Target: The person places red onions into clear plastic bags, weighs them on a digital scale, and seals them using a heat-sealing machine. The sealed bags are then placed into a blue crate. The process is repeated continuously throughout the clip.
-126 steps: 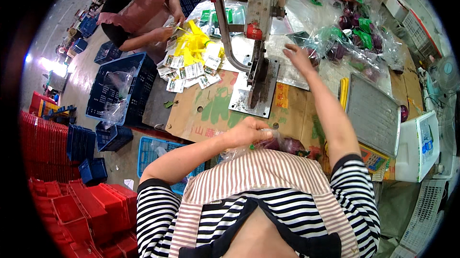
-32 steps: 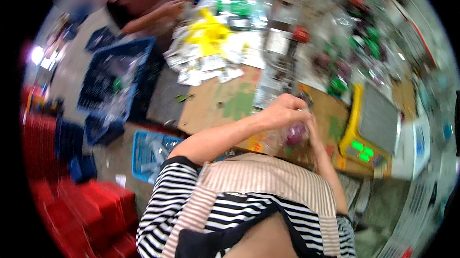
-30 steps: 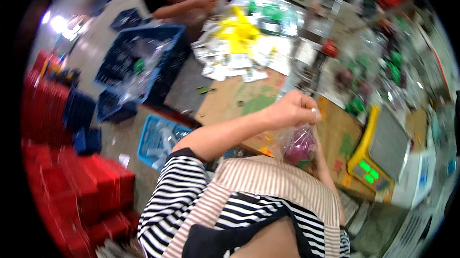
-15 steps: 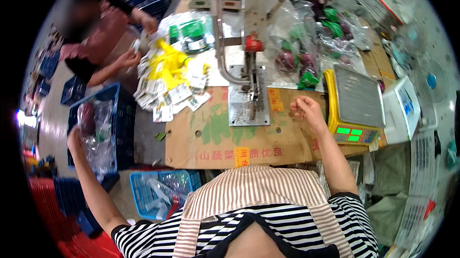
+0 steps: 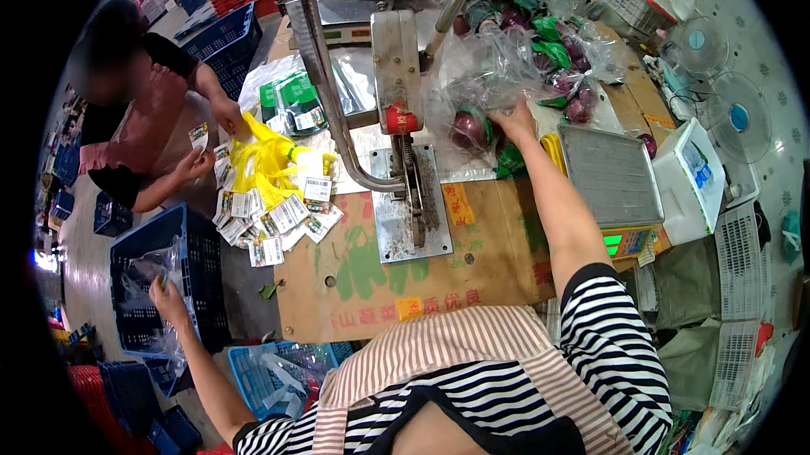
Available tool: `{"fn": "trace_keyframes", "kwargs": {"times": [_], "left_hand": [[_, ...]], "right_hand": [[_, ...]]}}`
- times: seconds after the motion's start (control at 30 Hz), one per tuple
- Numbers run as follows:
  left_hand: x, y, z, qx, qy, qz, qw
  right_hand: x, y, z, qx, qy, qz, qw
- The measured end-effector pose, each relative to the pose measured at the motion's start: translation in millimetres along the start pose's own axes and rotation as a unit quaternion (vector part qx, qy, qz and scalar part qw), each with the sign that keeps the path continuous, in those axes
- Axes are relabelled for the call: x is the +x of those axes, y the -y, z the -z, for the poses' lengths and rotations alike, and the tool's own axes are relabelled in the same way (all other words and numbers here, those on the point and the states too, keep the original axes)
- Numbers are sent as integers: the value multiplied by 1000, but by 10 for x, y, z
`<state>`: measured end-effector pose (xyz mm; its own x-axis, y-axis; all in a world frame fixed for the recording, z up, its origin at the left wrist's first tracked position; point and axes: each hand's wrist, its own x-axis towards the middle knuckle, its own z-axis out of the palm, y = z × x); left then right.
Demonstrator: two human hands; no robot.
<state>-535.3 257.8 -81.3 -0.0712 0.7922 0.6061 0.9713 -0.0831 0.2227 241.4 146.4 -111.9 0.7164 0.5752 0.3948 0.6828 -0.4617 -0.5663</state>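
Observation:
My left hand (image 5: 171, 303) is over the dark blue crate (image 5: 218, 286) at the left, its fingers slightly apart beside clear plastic bags (image 5: 164, 261). My right hand (image 5: 516, 124) reaches across the table, closed at the edge of a clear plastic bag (image 5: 460, 100) with a round purple vegetable (image 5: 470, 129) in it. Its fingertips are partly hidden by the plastic. Between my arms stands a metal bench press (image 5: 413, 202) with a bent tube and a red band. More bagged purple vegetables (image 5: 580, 105) with green printed wrapping are piled at the far right.
Yellow mesh bags (image 5: 268, 164) with white labels lie left of the press. A co-worker (image 5: 164, 117) there holds a label (image 5: 199, 136). A yellow scale (image 5: 607, 176) and white foam box (image 5: 696, 172) stand right. A light blue basket (image 5: 253, 371) sits below the table.
My right hand has moved forward from beside the scale to the bag. My left hand has shifted rightward within the crate, away from its left side. The view has tilted and shifted.

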Motion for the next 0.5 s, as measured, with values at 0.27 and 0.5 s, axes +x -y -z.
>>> {"fn": "trace_keyframes", "kwargs": {"times": [0.27,0.5], "left_hand": [[-584,-2713,801,-493,209,1,845],[-1624,-4633,325,-524,403,-233,714]], "right_hand": [[-343,-127,771,583,48,-162,795],[-1059,296,1415,753,120,-227,605]]}}
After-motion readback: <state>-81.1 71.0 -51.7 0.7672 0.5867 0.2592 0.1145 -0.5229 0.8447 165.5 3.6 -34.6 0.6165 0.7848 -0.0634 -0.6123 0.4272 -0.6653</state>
